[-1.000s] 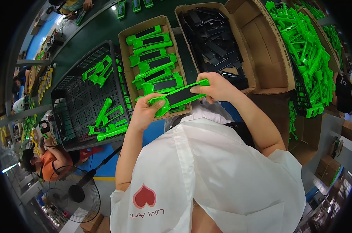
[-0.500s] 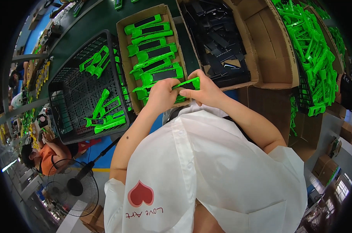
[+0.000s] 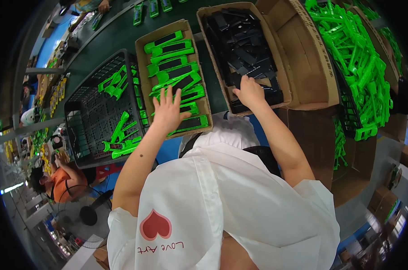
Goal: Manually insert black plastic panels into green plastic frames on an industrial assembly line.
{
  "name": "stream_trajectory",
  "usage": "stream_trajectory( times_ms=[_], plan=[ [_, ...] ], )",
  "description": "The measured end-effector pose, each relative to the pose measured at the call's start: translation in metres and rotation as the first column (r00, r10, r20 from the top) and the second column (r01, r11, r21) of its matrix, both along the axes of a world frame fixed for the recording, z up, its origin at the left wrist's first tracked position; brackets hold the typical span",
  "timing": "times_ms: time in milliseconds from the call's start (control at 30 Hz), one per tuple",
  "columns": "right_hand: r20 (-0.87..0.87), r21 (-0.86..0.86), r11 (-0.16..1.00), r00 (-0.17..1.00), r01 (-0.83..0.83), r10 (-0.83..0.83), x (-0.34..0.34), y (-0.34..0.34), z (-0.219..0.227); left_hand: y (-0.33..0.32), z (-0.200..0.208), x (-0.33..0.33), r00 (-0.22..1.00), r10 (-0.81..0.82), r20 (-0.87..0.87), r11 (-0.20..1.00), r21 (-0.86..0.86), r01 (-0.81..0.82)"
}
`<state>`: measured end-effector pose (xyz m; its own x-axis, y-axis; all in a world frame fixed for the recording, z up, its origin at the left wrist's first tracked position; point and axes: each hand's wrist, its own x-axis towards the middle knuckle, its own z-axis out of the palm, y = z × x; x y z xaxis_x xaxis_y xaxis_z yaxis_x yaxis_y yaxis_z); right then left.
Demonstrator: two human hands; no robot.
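Note:
My left hand [image 3: 168, 111] is open with fingers spread over a cardboard box [image 3: 208, 110] of green plastic housings. Each housing seen from above has a dark strip along it; one housing [image 3: 196, 123] lies at the box's near end, beside my left thumb. My right hand [image 3: 251, 93] reaches over the near part of a second cardboard box [image 3: 284, 81], which holds a heap of flat black plates [image 3: 244, 49]. Thumb and forefinger there are apart, with nothing visible between them; the other fingers are partly hidden.
A black plastic crate [image 3: 73, 121] with several green housings stands left of the boxes. At the far right, a heap of green pieces [image 3: 357, 67] fills another container. A standing fan [image 3: 87, 215] is at the lower left. A person in orange [image 3: 68, 182] sits further left.
Both hands were together on a green housing. They have parted: the left now spreads over the housings, the right has moved right to the black plates. A housing lies at the box's near end.

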<state>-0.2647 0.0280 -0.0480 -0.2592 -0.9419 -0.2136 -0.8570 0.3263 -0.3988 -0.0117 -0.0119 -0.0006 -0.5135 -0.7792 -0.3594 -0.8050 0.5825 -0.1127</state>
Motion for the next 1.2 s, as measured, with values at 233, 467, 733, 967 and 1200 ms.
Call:
stream_trajectory(
  times_ms=[233, 467, 733, 967, 1200],
  plan=[
    [0.042, 0.013, 0.999, 0.998, -0.039, 0.038, 0.004, 0.009, -0.012, 0.013, -0.043, 0.02, 0.966, 0.098, -0.241, 0.993, -0.044, -0.112],
    [0.137, -0.324, 0.943, 0.99, 0.082, -0.039, -0.011, 0.026, -0.002, -0.021, -0.017, 0.027, 0.833, 0.014, -0.553, 0.978, -0.167, -0.127],
    [-0.025, -0.278, 0.96, 0.999, 0.034, -0.042, 0.013, 0.039, -0.004, -0.059, -0.029, 0.183, 0.649, 0.638, -0.414, 0.594, -0.272, -0.757],
    [-0.152, -0.308, 0.951, 0.988, -0.007, -0.042, 0.006, 0.048, -0.017, -0.031, -0.073, 0.172, 0.53, 0.699, -0.479, 0.632, 0.068, -0.772],
    [-0.167, -0.35, 0.936, 0.981, 0.032, -0.095, 0.004, 0.039, -0.017, -0.042, -0.085, 0.167, 0.441, 0.615, -0.654, 0.654, 0.111, -0.748]
  ],
)
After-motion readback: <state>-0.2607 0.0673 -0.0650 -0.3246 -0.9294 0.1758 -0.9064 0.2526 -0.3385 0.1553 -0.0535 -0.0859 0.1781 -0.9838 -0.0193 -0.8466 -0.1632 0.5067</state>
